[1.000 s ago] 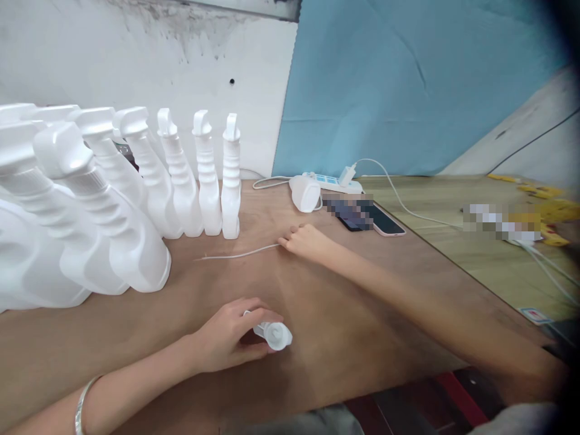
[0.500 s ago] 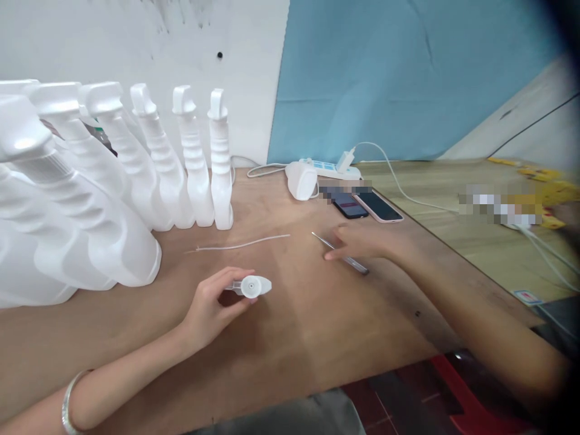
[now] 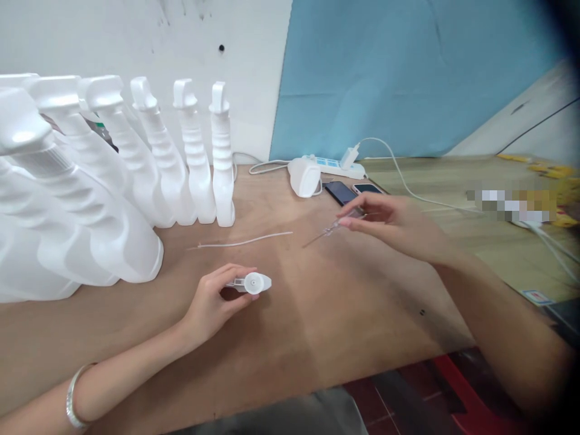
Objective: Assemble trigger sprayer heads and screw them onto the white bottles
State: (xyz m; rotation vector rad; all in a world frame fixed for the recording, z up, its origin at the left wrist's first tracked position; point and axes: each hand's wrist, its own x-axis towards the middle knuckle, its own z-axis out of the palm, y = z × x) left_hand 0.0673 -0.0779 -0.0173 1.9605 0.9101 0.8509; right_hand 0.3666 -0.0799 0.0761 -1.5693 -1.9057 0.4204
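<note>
My left hand (image 3: 211, 305) is closed round a white spray trigger head (image 3: 255, 283), its round collar facing up. In my right hand (image 3: 385, 220), fingers pinch the clear handle of a thin screwdriver (image 3: 331, 228). Its slim metal shaft points left and down, raised off the table and slightly blurred. Between and beyond the hands, a thin white dip tube (image 3: 247, 243) lies on the wooden table (image 3: 281, 338).
Several white spray bottles (image 3: 222, 163) stand in rows at the left. Toward the back are a white charger-like block (image 3: 304, 178), a power strip (image 3: 333, 166) with a plugged-in cable, a dark phone (image 3: 339, 192) and a pink-edged phone (image 3: 366, 188). A red stool (image 3: 471, 393) shows below the table.
My right hand has picked the screwdriver up off the table and lifted it. My left hand still holds the spray trigger head in nearly the same place.
</note>
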